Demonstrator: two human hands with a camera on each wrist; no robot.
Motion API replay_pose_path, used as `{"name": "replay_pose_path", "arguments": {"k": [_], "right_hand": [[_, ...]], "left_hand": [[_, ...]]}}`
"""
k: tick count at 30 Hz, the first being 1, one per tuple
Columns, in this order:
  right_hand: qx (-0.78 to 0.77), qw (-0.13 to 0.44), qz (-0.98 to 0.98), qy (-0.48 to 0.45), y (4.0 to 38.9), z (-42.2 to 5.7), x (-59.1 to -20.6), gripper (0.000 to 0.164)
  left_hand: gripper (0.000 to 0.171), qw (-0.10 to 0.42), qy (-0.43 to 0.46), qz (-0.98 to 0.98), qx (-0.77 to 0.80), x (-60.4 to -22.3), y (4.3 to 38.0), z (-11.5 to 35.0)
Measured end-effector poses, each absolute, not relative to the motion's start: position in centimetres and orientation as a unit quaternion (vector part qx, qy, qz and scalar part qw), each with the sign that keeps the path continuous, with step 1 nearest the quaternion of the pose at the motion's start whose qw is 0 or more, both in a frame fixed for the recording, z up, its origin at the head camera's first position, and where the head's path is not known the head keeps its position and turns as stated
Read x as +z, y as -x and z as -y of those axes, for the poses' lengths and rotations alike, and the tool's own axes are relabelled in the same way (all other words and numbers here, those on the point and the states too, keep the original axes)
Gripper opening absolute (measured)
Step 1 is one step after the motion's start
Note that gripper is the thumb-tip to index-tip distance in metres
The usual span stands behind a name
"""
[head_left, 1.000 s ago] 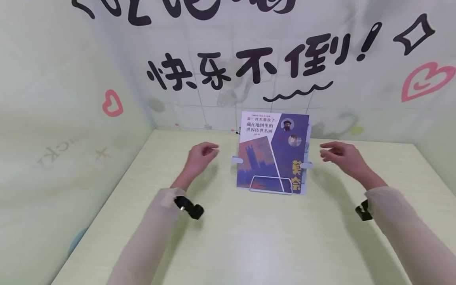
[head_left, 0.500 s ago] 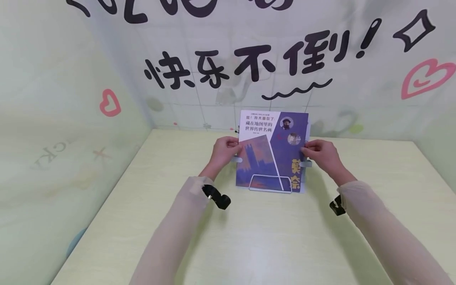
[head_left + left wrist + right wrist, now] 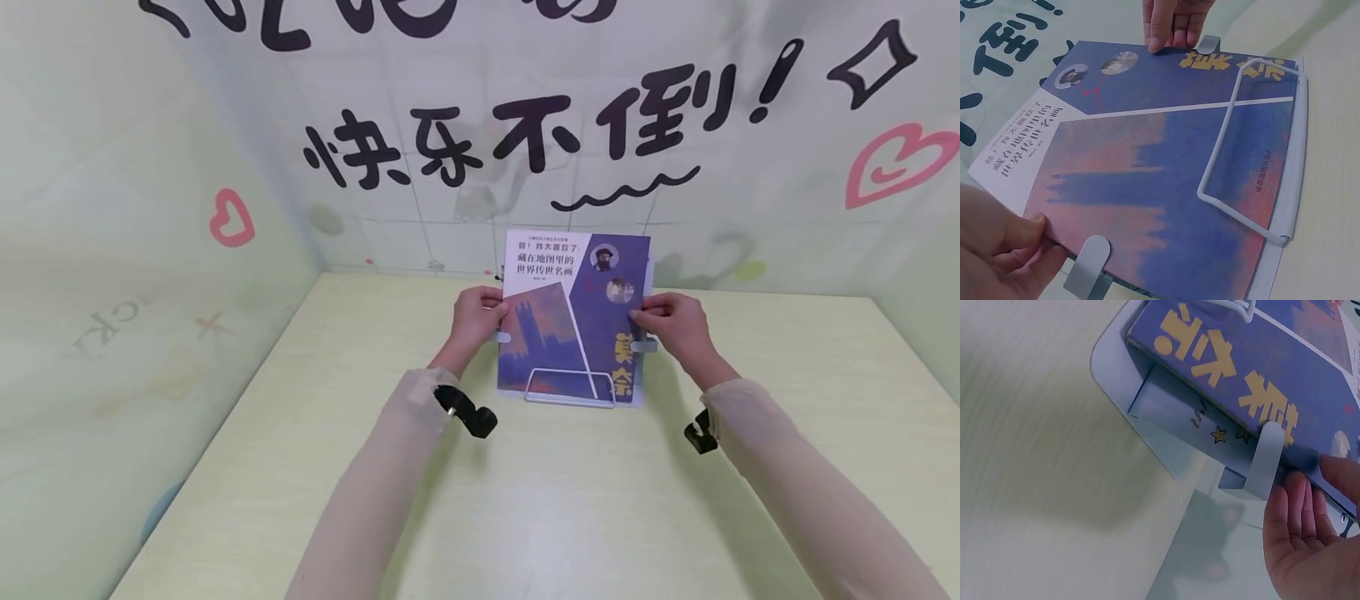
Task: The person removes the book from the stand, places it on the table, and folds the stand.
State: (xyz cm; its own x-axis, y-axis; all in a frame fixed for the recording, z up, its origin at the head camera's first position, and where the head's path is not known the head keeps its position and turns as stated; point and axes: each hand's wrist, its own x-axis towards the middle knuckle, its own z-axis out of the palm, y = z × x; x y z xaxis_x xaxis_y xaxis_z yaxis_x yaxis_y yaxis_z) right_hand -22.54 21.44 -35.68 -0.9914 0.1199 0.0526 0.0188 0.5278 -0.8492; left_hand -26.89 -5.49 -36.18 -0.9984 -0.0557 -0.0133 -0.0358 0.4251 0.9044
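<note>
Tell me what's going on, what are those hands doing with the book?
Somebody is holding the book by its two sides. The left hand pinches one edge and the right hand pinches the other, each with the thumb on the front cover. Right now the book is in a stand on the table, with a wire loop across its bottom part and a clip over each side.
</note>
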Motion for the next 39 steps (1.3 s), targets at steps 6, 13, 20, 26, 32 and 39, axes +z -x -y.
{"name": "replay_pose_path", "arguments": {"k": [6,13,20,26,32,39], "right_hand": [[0.489,0.085,0.867,0.043,23.1,-21.4,-35.2,0.04],[0.511,0.096,0.853,0.043,23.1,-21.6,-35.2,0.04],[0.554,0.13,0.821,0.04,23.2,-21.6,-34.1,0.034],[0.574,0.166,0.801,0.035,23.1,-21.9,-32.2,0.021],[0.582,0.198,0.789,0.024,22.7,-22.5,-30.3,0.021],[0.58,0.205,0.788,0.025,21.5,-23.7,-28.3,0.023]], "left_hand": [[0.02,0.034,-0.005,0.815,-0.579,-35.6,26.9,5.2],[0.021,0.029,0.005,0.775,-0.632,-35.6,26.8,5.2],[0.022,0.042,0.037,0.762,-0.646,-35.2,26.8,5.5],[0.021,0.069,0.09,0.739,-0.664,-33.8,27.0,5.3],[0.02,0.099,0.137,0.725,-0.667,-31.9,26.6,5.0],[0.02,0.101,0.153,0.711,-0.679,-29.9,25.5,4.1]]}}
